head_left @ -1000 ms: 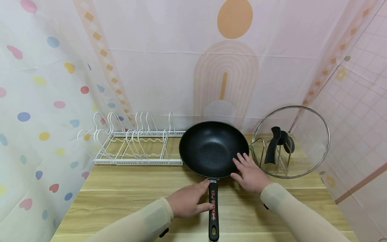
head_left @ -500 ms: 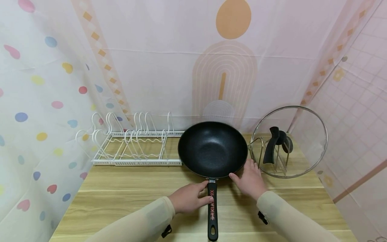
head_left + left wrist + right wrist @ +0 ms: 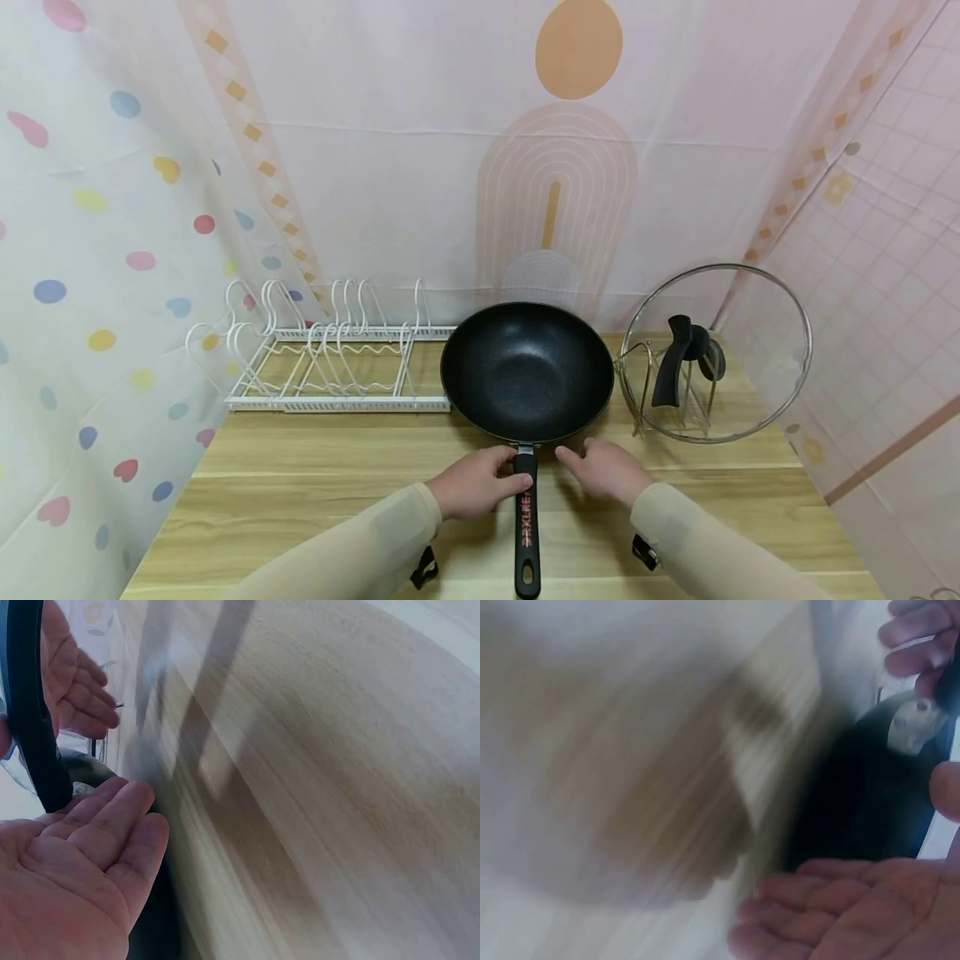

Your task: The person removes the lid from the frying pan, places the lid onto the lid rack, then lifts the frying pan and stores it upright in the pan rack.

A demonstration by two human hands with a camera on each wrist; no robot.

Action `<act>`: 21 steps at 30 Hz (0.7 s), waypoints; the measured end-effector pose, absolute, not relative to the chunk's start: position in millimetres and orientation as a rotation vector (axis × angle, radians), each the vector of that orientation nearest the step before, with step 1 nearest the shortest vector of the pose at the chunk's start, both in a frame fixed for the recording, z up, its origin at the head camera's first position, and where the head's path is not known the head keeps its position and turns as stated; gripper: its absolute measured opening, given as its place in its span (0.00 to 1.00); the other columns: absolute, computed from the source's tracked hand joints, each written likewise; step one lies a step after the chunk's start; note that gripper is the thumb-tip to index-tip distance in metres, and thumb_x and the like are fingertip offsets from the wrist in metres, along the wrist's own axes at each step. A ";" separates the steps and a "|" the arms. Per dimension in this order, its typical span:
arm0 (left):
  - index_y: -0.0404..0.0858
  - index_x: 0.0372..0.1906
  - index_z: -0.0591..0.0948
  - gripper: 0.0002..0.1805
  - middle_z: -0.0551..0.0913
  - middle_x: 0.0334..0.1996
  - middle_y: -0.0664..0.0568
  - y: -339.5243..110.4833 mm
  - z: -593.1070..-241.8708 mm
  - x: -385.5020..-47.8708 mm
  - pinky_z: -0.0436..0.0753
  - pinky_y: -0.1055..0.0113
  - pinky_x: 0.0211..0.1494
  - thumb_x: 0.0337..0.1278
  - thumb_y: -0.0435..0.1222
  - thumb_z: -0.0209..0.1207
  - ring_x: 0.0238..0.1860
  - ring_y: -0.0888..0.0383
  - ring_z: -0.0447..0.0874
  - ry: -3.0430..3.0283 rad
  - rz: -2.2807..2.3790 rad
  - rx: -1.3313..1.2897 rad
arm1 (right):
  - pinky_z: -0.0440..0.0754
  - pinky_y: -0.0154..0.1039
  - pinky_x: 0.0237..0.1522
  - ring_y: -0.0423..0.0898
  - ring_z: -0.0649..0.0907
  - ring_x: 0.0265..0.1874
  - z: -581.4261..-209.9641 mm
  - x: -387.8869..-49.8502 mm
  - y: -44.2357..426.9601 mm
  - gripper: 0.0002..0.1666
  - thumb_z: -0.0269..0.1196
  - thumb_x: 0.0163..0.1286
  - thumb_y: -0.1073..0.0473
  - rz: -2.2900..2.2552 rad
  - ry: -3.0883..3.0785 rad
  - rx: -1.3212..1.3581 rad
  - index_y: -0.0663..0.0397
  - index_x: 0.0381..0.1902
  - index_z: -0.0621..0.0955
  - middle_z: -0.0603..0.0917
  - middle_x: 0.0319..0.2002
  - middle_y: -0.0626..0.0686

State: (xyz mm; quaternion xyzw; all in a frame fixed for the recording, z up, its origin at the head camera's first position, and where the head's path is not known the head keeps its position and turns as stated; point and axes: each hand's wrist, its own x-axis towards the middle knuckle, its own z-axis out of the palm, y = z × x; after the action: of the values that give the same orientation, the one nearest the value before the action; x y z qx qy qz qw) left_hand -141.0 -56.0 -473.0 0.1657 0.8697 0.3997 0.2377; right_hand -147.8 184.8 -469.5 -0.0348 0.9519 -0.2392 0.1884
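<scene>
A black wok [image 3: 527, 375] stands mid-table, its long black handle [image 3: 527, 533] with red lettering pointing toward me. My left hand [image 3: 476, 483] holds the handle near its root, thumb on top and fingers beneath. In the left wrist view, the left hand's fingers [image 3: 105, 840] pass under the handle. My right hand [image 3: 606, 471] is just right of the handle by the wok's near rim, fingers together. The right wrist view shows the right hand's palm [image 3: 855, 911] turned up beside the wok's dark underside [image 3: 855, 795], with nothing in it; contact is unclear.
A white wire dish rack [image 3: 337, 367] stands left of the wok, close to its rim. To the right, a large glass lid [image 3: 750, 350] with a black handle leans in a wire stand [image 3: 645, 387]. A patterned curtain [image 3: 420, 167] backs the wooden table [image 3: 315, 467].
My right hand has come off the wok's inner right side and moved down and left toward the handle. The left hand has shifted slightly, its thumb now higher on the handle.
</scene>
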 end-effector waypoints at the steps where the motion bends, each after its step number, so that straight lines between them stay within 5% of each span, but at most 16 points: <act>1: 0.48 0.50 0.84 0.16 0.86 0.42 0.57 -55.6 -473.4 -141.7 0.79 0.58 0.46 0.72 0.54 0.61 0.43 0.57 0.81 2.374 1.113 0.443 | 0.75 0.64 0.69 0.69 0.80 0.65 -469.7 -146.1 183.1 0.43 0.50 0.83 0.37 -0.692 2.664 -0.119 0.77 0.65 0.77 0.81 0.63 0.73; 4: 0.48 0.44 0.83 0.13 0.82 0.35 0.56 -53.8 -475.9 -143.4 0.74 0.62 0.38 0.73 0.53 0.61 0.36 0.57 0.77 2.361 1.153 0.416 | 0.80 0.61 0.64 0.62 0.86 0.55 -470.1 -140.3 178.3 0.38 0.50 0.83 0.38 -0.745 2.620 -0.166 0.70 0.57 0.83 0.89 0.47 0.64; 8: 0.48 0.42 0.83 0.14 0.81 0.34 0.56 -51.8 -478.8 -146.1 0.73 0.63 0.37 0.73 0.53 0.60 0.34 0.57 0.76 2.376 1.163 0.399 | 0.83 0.56 0.53 0.50 0.85 0.39 -470.8 -131.2 174.6 0.31 0.50 0.84 0.39 -0.833 2.548 -0.240 0.58 0.42 0.87 0.85 0.30 0.52; 14: 0.48 0.39 0.82 0.15 0.78 0.32 0.56 -50.3 -479.7 -149.7 0.72 0.64 0.35 0.75 0.54 0.58 0.32 0.57 0.75 2.379 1.149 0.389 | 0.79 0.61 0.64 0.58 0.85 0.59 -468.9 -122.2 170.2 0.33 0.50 0.83 0.37 -0.994 2.396 -0.277 0.57 0.58 0.87 0.88 0.56 0.59; 21: 0.47 0.37 0.83 0.16 0.77 0.29 0.57 -47.4 -485.9 -152.2 0.72 0.65 0.36 0.76 0.53 0.57 0.32 0.57 0.75 2.361 1.201 0.355 | 0.81 0.51 0.53 0.47 0.83 0.47 -470.7 -115.0 161.7 0.27 0.52 0.83 0.39 -1.100 2.328 -0.399 0.51 0.48 0.89 0.89 0.45 0.53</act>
State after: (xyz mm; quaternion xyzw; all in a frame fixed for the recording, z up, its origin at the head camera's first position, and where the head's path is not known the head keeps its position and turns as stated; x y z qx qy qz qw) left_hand -152.2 -47.4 -485.9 0.1291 0.8592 0.4372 0.2323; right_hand -115.0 161.7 -470.7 -0.1477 0.8616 -0.4071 0.2648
